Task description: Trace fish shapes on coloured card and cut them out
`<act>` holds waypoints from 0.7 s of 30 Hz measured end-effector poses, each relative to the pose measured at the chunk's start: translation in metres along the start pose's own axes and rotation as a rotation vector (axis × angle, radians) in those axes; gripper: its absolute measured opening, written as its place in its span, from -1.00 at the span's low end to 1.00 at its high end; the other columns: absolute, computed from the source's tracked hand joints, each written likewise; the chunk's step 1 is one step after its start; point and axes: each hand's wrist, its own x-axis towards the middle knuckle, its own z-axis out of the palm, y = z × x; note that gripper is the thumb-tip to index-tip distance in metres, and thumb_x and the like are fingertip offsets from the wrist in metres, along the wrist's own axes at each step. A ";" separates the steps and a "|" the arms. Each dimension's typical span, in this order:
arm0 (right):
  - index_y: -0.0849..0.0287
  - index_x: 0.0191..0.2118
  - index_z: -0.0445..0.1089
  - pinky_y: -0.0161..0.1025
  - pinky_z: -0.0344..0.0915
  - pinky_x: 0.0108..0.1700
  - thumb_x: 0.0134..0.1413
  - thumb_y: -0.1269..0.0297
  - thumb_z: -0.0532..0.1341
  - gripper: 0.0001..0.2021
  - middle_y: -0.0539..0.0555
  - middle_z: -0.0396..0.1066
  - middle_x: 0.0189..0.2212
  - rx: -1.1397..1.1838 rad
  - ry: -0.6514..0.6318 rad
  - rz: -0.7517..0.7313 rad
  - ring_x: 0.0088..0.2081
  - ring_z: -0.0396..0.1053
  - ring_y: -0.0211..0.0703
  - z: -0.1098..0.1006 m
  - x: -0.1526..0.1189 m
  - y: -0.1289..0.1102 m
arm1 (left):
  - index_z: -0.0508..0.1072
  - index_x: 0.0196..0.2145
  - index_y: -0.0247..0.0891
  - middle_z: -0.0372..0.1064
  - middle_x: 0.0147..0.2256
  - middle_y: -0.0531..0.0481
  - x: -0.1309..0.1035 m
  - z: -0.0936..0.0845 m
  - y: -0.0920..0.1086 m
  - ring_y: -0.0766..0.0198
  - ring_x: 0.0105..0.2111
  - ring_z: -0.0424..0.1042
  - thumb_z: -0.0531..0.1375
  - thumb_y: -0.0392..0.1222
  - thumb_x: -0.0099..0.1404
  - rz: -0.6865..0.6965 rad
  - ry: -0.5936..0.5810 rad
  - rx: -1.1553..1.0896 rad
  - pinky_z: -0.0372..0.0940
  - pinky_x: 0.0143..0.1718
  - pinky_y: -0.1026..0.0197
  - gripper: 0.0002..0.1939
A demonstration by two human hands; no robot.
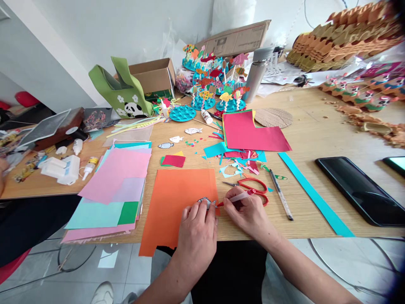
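On the table's front edge lies a sheet of orange paper (pixel 183 185), its lower left corner sticking out past the edge. My left hand (pixel 198 226) has bent fingers close together, holding down a small white paper fish (pixel 207 202) on that sheet and partly covering it. My right hand (pixel 248 213) grips a pen with red ends (pixel 242 196) in a writing hold. The pen's tip meets the sheet beside the fish's tail. Red-handled scissors (pixel 255 182) lie just behind my right hand, and a black-capped pen (pixel 281 196) rests to its right.
Paper scraps (pixel 243 158) and red paper (pixel 253 133) lie behind the scissors. Stacked coloured sheets (pixel 110 173) are at left, with glue bottles (pixel 90 166) beyond. A blue strip (pixel 313 192) and a phone (pixel 360 190) lie right. A steel flask (pixel 257 76) stands near fish decorations (pixel 205 95).
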 end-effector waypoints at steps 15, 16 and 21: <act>0.13 -0.55 0.18 -0.38 0.12 -0.65 0.14 0.33 0.07 -0.76 -0.04 0.26 -0.62 0.006 0.000 0.004 -0.67 0.17 -0.37 0.000 -0.001 0.000 | 0.38 0.05 -0.28 0.39 -0.03 -0.15 -0.002 0.001 0.000 0.08 -0.06 0.36 0.04 -0.31 0.38 -0.002 0.000 0.003 0.26 -0.11 0.00 -0.69; 0.13 -0.55 0.18 -0.38 0.12 -0.65 0.14 0.33 0.07 -0.77 -0.04 0.27 -0.62 0.004 0.002 0.001 -0.67 0.17 -0.37 0.000 -0.001 0.000 | 0.38 0.05 -0.28 0.39 -0.03 -0.15 -0.002 0.001 0.000 0.08 -0.06 0.36 0.04 -0.31 0.38 -0.001 -0.001 0.005 0.26 -0.11 0.00 -0.69; 0.13 -0.53 0.18 -0.39 0.12 -0.64 0.13 0.36 0.08 -0.79 -0.04 0.27 -0.60 -0.007 0.005 -0.011 -0.66 0.17 -0.38 0.000 -0.001 0.001 | 0.38 0.05 -0.29 0.39 -0.03 -0.16 -0.002 0.002 0.000 0.08 -0.06 0.36 0.05 -0.33 0.37 0.010 0.016 0.008 0.25 -0.10 0.00 -0.68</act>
